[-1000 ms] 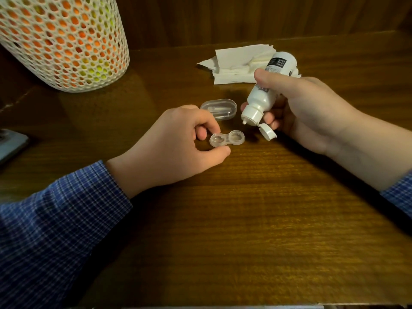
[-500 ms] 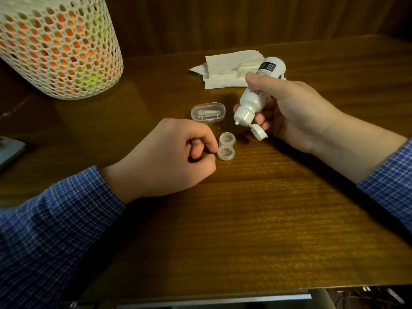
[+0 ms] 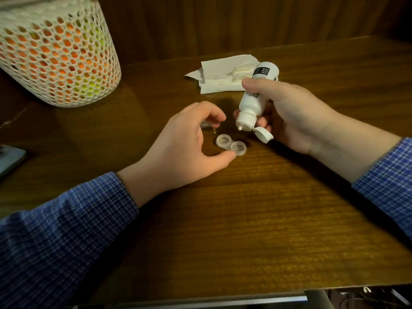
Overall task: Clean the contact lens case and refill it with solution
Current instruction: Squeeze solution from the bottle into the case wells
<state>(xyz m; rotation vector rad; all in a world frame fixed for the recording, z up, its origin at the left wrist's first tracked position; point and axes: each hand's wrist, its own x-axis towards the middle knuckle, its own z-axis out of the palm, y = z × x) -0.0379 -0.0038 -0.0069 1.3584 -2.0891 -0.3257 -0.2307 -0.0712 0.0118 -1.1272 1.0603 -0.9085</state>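
Observation:
The clear two-well contact lens case lies flat on the wooden table, wells facing up. My left hand arches over its left side with fingers apart; the thumb tip rests against the case's near edge and the other fingers are raised off it. My right hand grips the white solution bottle, tilted with its nozzle pointing down just behind and right of the case. The bottle's flip cap hangs open. A clear lid is mostly hidden behind my left fingers.
Crumpled white tissue lies at the back behind the bottle. A white mesh basket of orange and yellow balls stands at the back left. A dark phone sits at the left edge. The table's front edge runs along the bottom.
The case, pinched upright on its edge half a second ago, now lies flat with the wells up. My left hand has let go and spread. The bottle stays tilted in my right hand.

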